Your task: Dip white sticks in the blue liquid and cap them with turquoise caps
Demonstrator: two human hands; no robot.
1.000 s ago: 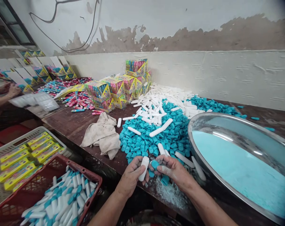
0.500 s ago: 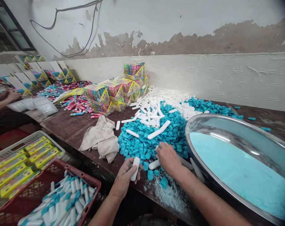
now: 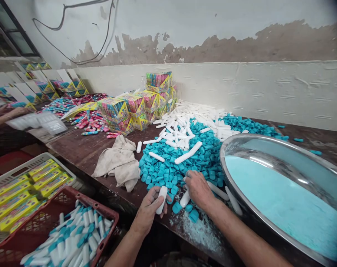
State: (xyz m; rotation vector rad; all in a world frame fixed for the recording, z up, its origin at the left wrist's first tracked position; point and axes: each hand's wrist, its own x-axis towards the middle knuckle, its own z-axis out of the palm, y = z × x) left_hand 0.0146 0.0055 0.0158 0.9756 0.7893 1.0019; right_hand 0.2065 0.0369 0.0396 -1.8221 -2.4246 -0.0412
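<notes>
At my far left a pale slatted plastic basket holds flat yellow packets laid in rows, and just beside it a red mesh crate is heaped with white tubes already wearing teal caps. Past a crumpled beige cloth on the dark wooden table, my left hand is closed around a smooth white plastic tube, a rounded stick whose long axis runs nearly upright in my fist, its top end pointing away from me toward the wall and leaning slightly right. It sits at the table's near edge, just short of the pile of teal caps, small ribbed cylinders with more bare white tubes scattered over and behind them. My right hand lies palm down on the near edge of that pile, fingers curled among the caps with another white tube poking out beneath it; I cannot tell whether it grips anything. Powder dusts the wood under my wrists. At my right a wide, shiny metal basin tilts toward me, filled with fine pale-blue powder.
</notes>
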